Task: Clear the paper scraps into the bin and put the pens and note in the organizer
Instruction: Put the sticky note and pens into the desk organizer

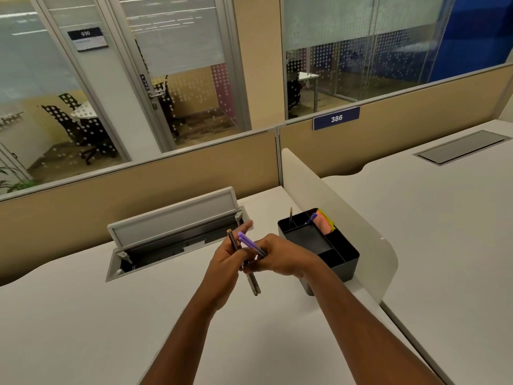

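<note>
A blue number plate (336, 118) sits on the top edge of the tan partition (402, 129), right of centre in the upper half of the frame, and reads "386" in white digits. In the upper left, a dark sign (87, 39) on the glass wall reads "030" on its top band; the smaller line beneath it is too blurred to make out. Left of centre, a small dark label (144, 82) fixed above the handle of the glass door (177, 79) reads "PUSH", its letters running vertically down the strip.
</note>
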A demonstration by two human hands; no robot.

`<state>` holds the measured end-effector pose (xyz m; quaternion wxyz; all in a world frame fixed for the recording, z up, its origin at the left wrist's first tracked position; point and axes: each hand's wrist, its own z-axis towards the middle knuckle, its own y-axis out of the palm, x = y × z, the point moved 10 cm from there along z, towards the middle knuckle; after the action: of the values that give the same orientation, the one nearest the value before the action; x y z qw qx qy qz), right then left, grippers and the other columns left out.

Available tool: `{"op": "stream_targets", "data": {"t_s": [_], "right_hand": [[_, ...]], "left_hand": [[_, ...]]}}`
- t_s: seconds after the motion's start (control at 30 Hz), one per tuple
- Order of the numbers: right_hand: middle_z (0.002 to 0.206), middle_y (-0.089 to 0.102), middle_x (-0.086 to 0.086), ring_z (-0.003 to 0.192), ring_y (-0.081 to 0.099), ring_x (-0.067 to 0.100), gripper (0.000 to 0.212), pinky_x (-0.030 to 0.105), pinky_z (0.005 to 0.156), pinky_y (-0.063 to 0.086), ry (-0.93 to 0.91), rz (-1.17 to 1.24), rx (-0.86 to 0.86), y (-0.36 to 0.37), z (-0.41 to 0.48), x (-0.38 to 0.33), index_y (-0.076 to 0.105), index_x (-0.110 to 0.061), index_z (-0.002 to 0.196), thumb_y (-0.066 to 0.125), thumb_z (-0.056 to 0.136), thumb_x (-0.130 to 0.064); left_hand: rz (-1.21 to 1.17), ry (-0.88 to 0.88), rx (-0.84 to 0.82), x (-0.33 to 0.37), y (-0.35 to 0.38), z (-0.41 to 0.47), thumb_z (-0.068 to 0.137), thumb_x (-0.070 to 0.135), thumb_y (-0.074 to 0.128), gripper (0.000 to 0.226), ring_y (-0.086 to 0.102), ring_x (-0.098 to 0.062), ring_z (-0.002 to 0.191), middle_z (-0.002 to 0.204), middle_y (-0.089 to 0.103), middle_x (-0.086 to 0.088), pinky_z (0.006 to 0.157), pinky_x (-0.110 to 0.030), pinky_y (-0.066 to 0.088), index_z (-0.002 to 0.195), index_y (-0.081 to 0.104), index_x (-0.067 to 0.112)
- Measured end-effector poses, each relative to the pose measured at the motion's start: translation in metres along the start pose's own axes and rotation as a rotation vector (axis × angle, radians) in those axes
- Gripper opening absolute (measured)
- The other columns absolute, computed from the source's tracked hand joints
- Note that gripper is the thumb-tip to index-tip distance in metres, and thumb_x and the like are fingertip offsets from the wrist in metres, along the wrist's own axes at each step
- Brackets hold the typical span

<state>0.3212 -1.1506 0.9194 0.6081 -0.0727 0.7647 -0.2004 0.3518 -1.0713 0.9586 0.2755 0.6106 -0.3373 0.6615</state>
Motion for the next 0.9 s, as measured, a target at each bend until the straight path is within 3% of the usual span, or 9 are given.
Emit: {"op": "stream_targets", "data": {"t_s": [0.13,0.2,0.3,0.37,0.47,0.57,0.67,0.77,0.9], "right_hand": [[0.102,0.072,0.006,0.102,0.062,0.023,0.017,0.031,0.080,0.048,-0.017,0.147,0.205,-0.039,0.008,0.001,0.074,-0.021,0.099,0.070,0.084,-0.028],[0.103,0.071,0.008,0.101,0.062,0.026,0.017,0.036,0.080,0.052,-0.007,0.220,0.462,-0.079,0.012,0.010,0.073,-0.022,0.099,0.071,0.083,-0.029],[0.094,0.070,0.006,0.086,0.063,0.021,0.018,0.021,0.060,0.045,0.028,0.267,0.793,-0.132,0.014,0.033,0.073,-0.013,0.095,0.073,0.082,-0.025],[0.084,0.069,0.006,0.070,0.061,0.014,0.018,0.017,0.053,0.039,0.051,0.224,0.904,-0.153,0.019,0.045,0.072,-0.009,0.092,0.073,0.083,-0.025],[0.069,0.063,-0.002,0.057,0.055,0.005,0.018,0.016,0.048,0.036,0.087,0.178,0.969,-0.166,0.030,0.059,0.071,-0.009,0.089,0.071,0.085,-0.027],[0.062,0.059,-0.004,0.055,0.055,0.012,0.018,0.020,0.050,0.041,0.129,0.173,0.952,-0.165,0.047,0.075,0.069,-0.008,0.083,0.070,0.085,-0.026],[0.066,0.061,0.002,0.056,0.054,0.015,0.019,0.029,0.059,0.047,0.176,0.175,0.923,-0.157,0.061,0.092,0.069,-0.005,0.085,0.071,0.085,-0.023],[0.069,0.062,0.002,0.057,0.054,0.013,0.018,0.024,0.058,0.042,0.206,0.136,0.900,-0.151,0.069,0.104,0.071,-0.005,0.089,0.070,0.085,-0.023],[0.075,0.065,0.006,0.067,0.059,0.021,0.020,0.030,0.063,0.045,0.248,0.088,0.855,-0.144,0.075,0.117,0.072,-0.004,0.094,0.070,0.085,-0.022]], "left_hand": [[0.132,-0.062,0.052,-0.012,-0.007,-0.004,0.080,0.043,0.058,0.080,0.016,-0.014,0.143,0.158,0.014,0.011,0.106,-0.035,0.026,0.145,0.013,0.044],[0.157,-0.099,0.141,-0.019,-0.020,-0.009,0.084,0.043,0.056,0.070,0.019,-0.020,0.144,0.158,0.020,0.006,0.109,-0.041,0.028,0.144,0.020,0.042],[0.191,-0.119,0.250,-0.030,-0.041,-0.017,0.092,0.033,0.052,0.047,0.038,-0.020,0.136,0.148,0.041,-0.001,0.101,-0.034,0.037,0.138,0.041,0.030],[0.200,-0.150,0.297,-0.037,-0.052,-0.023,0.094,0.028,0.052,0.041,0.047,-0.016,0.125,0.141,0.050,-0.002,0.095,-0.031,0.039,0.134,0.047,0.024],[0.163,-0.201,0.366,-0.048,-0.065,-0.031,0.093,0.024,0.053,0.041,0.051,-0.013,0.110,0.135,0.055,-0.004,0.090,-0.031,0.042,0.134,0.046,0.020],[0.149,-0.241,0.401,-0.061,-0.071,-0.036,0.093,0.022,0.054,0.042,0.052,-0.016,0.109,0.133,0.056,-0.007,0.089,-0.031,0.043,0.134,0.045,0.018],[0.163,-0.258,0.427,-0.070,-0.074,-0.039,0.093,0.021,0.055,0.040,0.053,-0.014,0.107,0.129,0.058,-0.005,0.088,-0.031,0.043,0.132,0.048,0.017],[0.205,-0.258,0.442,-0.077,-0.075,-0.041,0.092,0.020,0.056,0.038,0.054,-0.013,0.105,0.127,0.060,-0.004,0.089,-0.030,0.044,0.129,0.051,0.015],[0.248,-0.266,0.457,-0.084,-0.078,-0.041,0.092,0.018,0.057,0.039,0.053,-0.014,0.105,0.127,0.059,-0.006,0.091,-0.028,0.043,0.130,0.050,0.013]]}}
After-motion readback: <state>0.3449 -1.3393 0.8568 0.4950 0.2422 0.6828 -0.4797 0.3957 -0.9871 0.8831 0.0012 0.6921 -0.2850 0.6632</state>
